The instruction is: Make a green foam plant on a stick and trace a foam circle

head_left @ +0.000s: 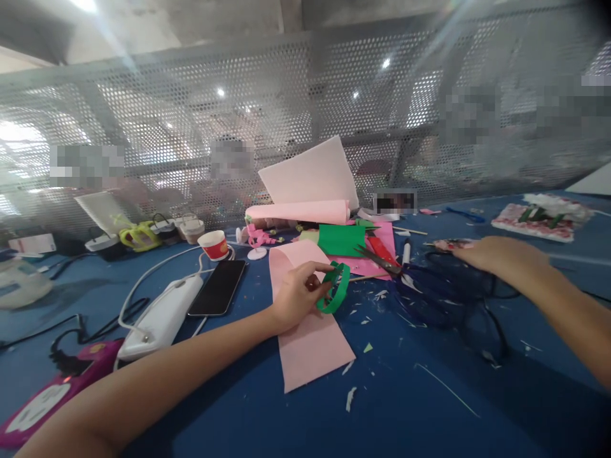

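Observation:
My left hand (298, 296) is closed in a pinch on a green paper loop (337, 289) and holds it just above a long pink paper sheet (308, 331) on the blue table (405, 394). My right hand (494, 253) reaches out flat to the right, palm down. Its fingertips lie near a small patterned object (449, 244); the fingers are mostly hidden from this angle. Black-handled scissors (379, 261) lie between the two hands, next to a green paper square (341, 240).
A phone (218, 287), a white device (162, 318) with cables, a red paper cup (213, 244) and a glue gun (57, 388) lie at left. Rolled pink sheets (310, 191) stand at the back before a perforated metal screen (286, 108). Paper scraps litter the centre.

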Available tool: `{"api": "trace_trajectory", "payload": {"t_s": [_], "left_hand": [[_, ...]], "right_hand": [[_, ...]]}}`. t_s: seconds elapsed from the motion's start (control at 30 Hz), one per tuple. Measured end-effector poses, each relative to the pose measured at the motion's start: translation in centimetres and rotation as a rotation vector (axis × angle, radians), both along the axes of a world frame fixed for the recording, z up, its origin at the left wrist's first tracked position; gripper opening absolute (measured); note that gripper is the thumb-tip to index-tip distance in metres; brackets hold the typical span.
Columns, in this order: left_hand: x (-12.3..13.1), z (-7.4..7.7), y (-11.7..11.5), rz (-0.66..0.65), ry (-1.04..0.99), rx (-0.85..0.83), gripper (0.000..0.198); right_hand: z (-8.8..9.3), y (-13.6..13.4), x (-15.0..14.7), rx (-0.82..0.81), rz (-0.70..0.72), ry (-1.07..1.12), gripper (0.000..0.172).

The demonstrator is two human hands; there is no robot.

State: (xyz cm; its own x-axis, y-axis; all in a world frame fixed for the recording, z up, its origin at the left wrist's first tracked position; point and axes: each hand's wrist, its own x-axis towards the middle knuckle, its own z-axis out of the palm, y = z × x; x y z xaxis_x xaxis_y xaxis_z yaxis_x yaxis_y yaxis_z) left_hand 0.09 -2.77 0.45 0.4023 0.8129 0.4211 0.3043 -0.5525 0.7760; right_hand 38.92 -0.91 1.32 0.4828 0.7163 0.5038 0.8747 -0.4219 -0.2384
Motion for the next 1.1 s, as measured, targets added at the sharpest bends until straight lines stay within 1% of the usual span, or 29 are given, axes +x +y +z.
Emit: {"api": "trace_trajectory", "payload": {"t_s": [0.03,0.07,0.1,0.17,0.23,0.3,0.37,0.43,0.53,0.6,0.77,0.87,0.97,1.1], "left_hand": [[0.0,0.1,-0.1,-0.007,-0.030,-0.062,0.028],[0.0,0.1,-0.1,-0.017,-0.060,-0.122,0.030],[0.0,0.2,-0.1,-0.027,-0.086,-0.175,0.032],[0.0,0.2,0.0,-0.031,-0.117,-0.227,0.035],[0.0,0.1,0.4,-0.023,-0.134,-0.217,0.035],[0.0,-0.1,0.7,-0.003,-0.137,-0.188,0.034],[0.0,-0.3,0.9,0.020,-0.117,-0.148,0.033],[0.1,-0.3,0.9,0.036,-0.091,-0.100,0.032],[0.1,-0.3,0.5,0.025,-0.078,-0.060,0.029],[0.1,-0.3,0.5,0.017,-0.080,-0.072,0.027],[0.0,-0.8,1.3,0.028,-0.096,-0.141,0.028],[-0.1,-1.1,1.6,0.028,-0.089,-0.150,0.031],[-0.1,-1.0,1.6,0.035,-0.079,-0.138,0.032],[0.0,-0.8,1.2,0.027,-0.074,-0.151,0.029]], "right_hand": [[0.6,-0.5,-1.2,-0.080,-0.066,0.051,0.043],[1.3,-1.1,-2.6,-0.104,-0.049,0.069,0.042],[1.9,-1.6,-4.0,-0.038,-0.064,0.040,0.043],[2.7,-2.5,-6.8,0.167,-0.005,-0.060,0.047],[3.0,-3.3,-9.4,0.316,0.116,-0.016,0.038],[2.5,-3.8,-11.7,0.409,0.234,0.070,0.029],[1.5,-4.1,-13.4,0.465,0.340,0.074,0.029],[0.3,-4.3,-14.5,0.507,0.419,0.025,0.030],[-1.0,-4.3,-15.1,0.545,0.502,-0.087,0.029],[-1.4,-4.3,-15.0,0.556,0.526,-0.150,0.027],[-1.0,-4.4,-14.6,0.548,0.595,-0.270,0.022],[-0.9,-4.5,-14.6,0.535,0.614,-0.314,0.020],[-0.9,-4.5,-14.7,0.511,0.610,-0.346,0.019],[-1.0,-4.6,-14.9,0.511,0.640,-0.390,0.017]]}}
